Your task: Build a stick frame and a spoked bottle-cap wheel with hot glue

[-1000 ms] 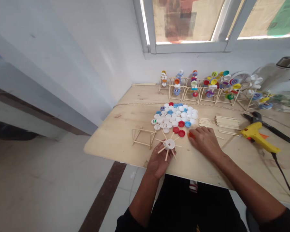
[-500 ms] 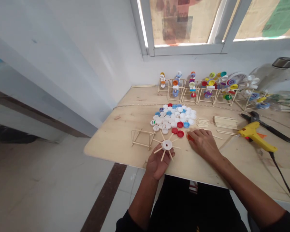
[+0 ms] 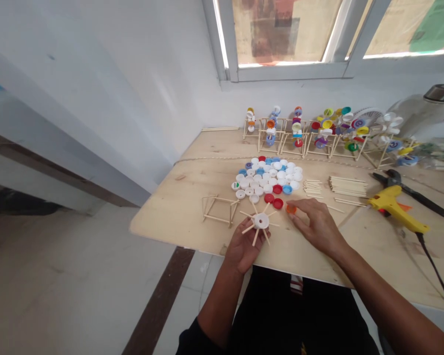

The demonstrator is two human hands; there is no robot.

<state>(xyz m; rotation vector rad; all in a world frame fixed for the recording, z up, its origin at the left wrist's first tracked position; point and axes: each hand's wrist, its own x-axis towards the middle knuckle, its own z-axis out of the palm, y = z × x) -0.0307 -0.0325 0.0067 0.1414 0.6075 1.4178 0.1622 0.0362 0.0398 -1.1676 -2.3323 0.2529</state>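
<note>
My left hand (image 3: 244, 244) is closed on a spoked wheel (image 3: 261, 221), a white bottle cap with several thin wooden sticks radiating from its rim and a hole in its centre. I hold it just above the table's front part. On the right, my right hand (image 3: 318, 224) has thumb and forefinger apart on either side of an orange bottle cap (image 3: 290, 209), which lies on the table; whether a fingertip touches it I cannot tell. Beside it are red caps (image 3: 277, 203) and a cluster of mostly white caps (image 3: 268, 180). A wooden stick frame (image 3: 219, 210) stands left of the wheel.
Along the wall stand several finished-looking stick frames with coloured cap wheels (image 3: 296, 127). To the right lie cut sticks (image 3: 347, 186), a yellow glue gun (image 3: 395, 207) with a cord, and black-handled cutters (image 3: 422, 195). A string (image 3: 207, 159) crosses the wooden table (image 3: 163, 212).
My right hand has drawn back slightly to the right and its fingers have parted, uncovering the orange cap. The left hand with the wheel has shifted slightly right.
</note>
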